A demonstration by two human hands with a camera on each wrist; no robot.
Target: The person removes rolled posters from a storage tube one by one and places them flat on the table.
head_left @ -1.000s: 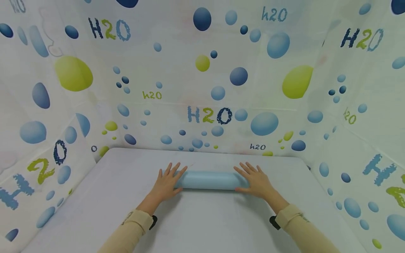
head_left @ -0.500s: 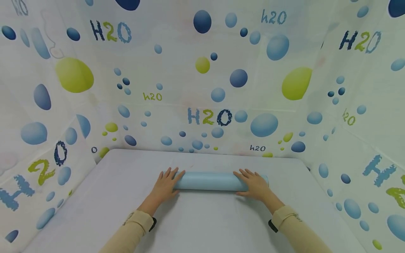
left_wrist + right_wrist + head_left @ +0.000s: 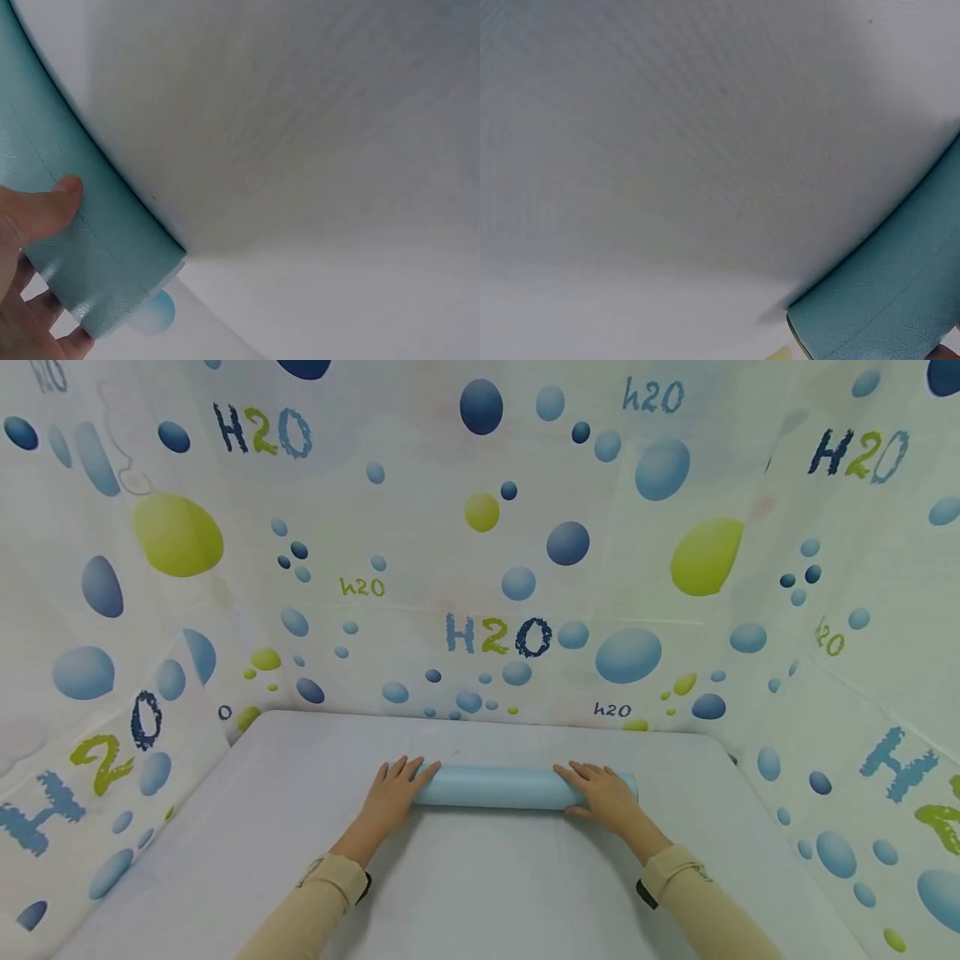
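Note:
A light blue roll (image 3: 495, 787) with a leathery surface lies crosswise on the white table, towards its far side. At the roll's left end my left hand (image 3: 388, 791) holds it. In the left wrist view, the thumb (image 3: 52, 210) presses on the roll (image 3: 105, 262) and the other fingertips reach its opposite edge. My right hand (image 3: 606, 797) grips near the right end, fingers over the top and thumb at the near side; a short piece of roll shows beyond it. In the right wrist view, the roll's end (image 3: 877, 307) is seen, but most of this hand is out of frame.
The white table (image 3: 480, 885) stretches towards me below the roll. Behind it and on both sides hang white sheets (image 3: 420, 510) printed with blue and green drops and H2O lettering.
Both hands have settled lower onto the roll, with fingers less spread. The right hand has shifted slightly, and the roll's right end now shows past it. The roll stays in nearly the same place.

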